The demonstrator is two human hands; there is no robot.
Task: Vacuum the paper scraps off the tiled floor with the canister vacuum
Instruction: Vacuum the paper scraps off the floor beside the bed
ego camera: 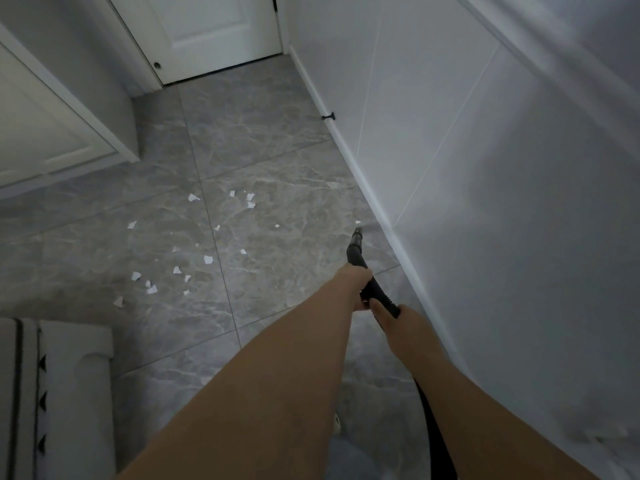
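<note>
Both hands hold a black vacuum hose nozzle (356, 249) that points down at the grey tiled floor (263, 161). My left hand (356, 282) grips the front of the black handle. My right hand (391, 318) grips it just behind, where the hose (438, 441) runs back under my right forearm. The nozzle tip sits right beside one small white paper scrap (357, 222) close to the white baseboard. Several white paper scraps (207, 259) lie scattered over the tiles to the left of the nozzle. The canister itself is out of sight.
A white wall with a baseboard (374, 199) runs along the right, carrying a black door stop (328, 116). A white door (214, 32) stands at the far end. White cabinets (52, 133) line the left, and a white rug with black triangles (55, 393) lies at bottom left.
</note>
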